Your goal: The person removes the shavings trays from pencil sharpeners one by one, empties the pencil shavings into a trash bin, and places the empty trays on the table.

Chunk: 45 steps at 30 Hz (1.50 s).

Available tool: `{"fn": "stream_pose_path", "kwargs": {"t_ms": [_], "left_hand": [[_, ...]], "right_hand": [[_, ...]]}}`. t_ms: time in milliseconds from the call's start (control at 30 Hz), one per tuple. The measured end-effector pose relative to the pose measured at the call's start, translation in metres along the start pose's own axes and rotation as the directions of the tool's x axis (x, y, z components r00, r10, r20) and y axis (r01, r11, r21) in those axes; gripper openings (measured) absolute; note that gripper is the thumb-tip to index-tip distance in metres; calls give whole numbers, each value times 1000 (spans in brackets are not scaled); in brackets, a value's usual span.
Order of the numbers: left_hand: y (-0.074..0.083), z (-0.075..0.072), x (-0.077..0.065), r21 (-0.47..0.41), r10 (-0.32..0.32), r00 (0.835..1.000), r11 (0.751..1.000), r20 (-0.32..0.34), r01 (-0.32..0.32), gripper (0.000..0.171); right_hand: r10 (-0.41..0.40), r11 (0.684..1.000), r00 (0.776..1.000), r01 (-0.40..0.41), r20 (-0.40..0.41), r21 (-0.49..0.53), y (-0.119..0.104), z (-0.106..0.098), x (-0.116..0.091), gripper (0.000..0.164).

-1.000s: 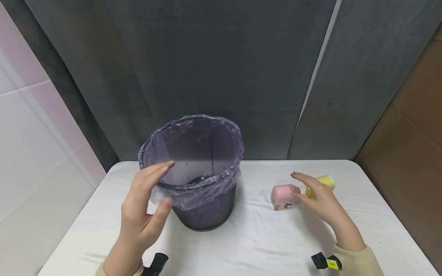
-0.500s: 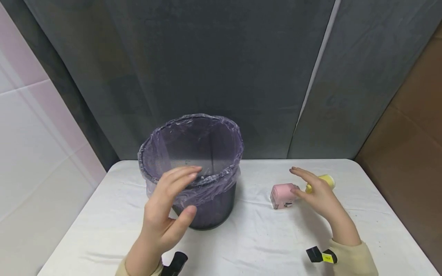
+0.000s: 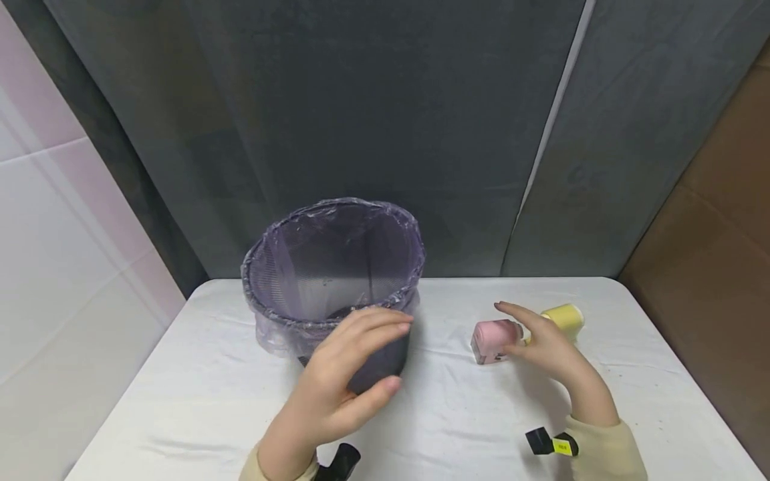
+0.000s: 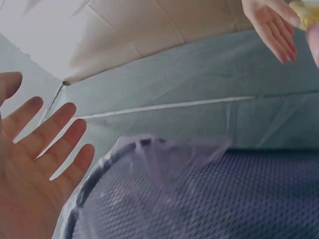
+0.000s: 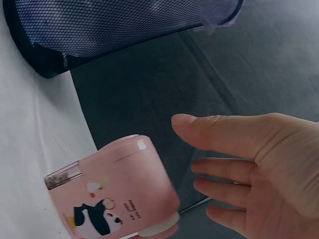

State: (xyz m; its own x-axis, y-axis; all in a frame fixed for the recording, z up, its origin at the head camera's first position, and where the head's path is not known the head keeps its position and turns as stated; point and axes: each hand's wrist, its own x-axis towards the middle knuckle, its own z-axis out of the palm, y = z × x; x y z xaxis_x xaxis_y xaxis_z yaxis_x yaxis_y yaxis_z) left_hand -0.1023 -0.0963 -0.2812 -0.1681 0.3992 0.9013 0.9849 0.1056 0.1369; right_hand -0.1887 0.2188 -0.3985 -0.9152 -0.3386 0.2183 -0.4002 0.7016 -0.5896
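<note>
A dark mesh wastebasket [image 3: 385, 361] lined with a thin purple plastic bag [image 3: 273, 337] stands upright at centre left in the head view. My left hand [image 3: 337, 384] is held in front of it, fingers extended and thumb apart, gripping nothing. On the right, my right hand [image 3: 550, 351] hovers by a pink box-like item [image 5: 127, 184] with a panda print and a clear window at one end. Its thumb and fingers are spread and hold nothing. Just behind that hand lies a yellow cylinder [image 3: 567, 318] with a pale end, partly covered by the fingers.
White cloth [image 3: 445, 414] covers the table. A dark grey curtain [image 3: 373, 120] hangs along the back, a brown panel [image 3: 710, 220] closes the right side and a pale wall [image 3: 72, 220] the left. Small black cameras sit at both wrists.
My left hand has moved right and slightly down, from the wastebasket's left side to its front. My right hand has shifted a little left, uncovering more of the yellow cylinder.
</note>
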Motion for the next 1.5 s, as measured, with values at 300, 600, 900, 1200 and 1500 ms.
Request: {"fn": "stream_pose_path", "kwargs": {"t_ms": [300, 600, 900, 1200, 1500], "left_hand": [[-3, 14, 1, -43, -50, 998, 998, 31, 51, 35], [-8, 25, -2, -93, -86, 995, 992, 48, 90, 36], [-17, 37, -12, -98, -208, 971, 971, 117, 220, 39], [-38, 56, -44, -115, -321, 933, 933, 166, 341, 46], [-43, 63, -50, -133, -350, 920, 918, 179, 375, 51]], "right_hand": [[-8, 1000, 1000, 7, 4, 24, 6, 10, 2, 68], [-5, 998, 1000, 5, 4, 58, 11, 16, 1, 66], [-7, 998, 1000, 8, -20, 62, 20, 26, 1, 68], [14, 998, 999, -13, -29, 59, 24, 33, 2, 70], [49, 997, 998, -47, -37, 59, 27, 33, 1, 70]]}}
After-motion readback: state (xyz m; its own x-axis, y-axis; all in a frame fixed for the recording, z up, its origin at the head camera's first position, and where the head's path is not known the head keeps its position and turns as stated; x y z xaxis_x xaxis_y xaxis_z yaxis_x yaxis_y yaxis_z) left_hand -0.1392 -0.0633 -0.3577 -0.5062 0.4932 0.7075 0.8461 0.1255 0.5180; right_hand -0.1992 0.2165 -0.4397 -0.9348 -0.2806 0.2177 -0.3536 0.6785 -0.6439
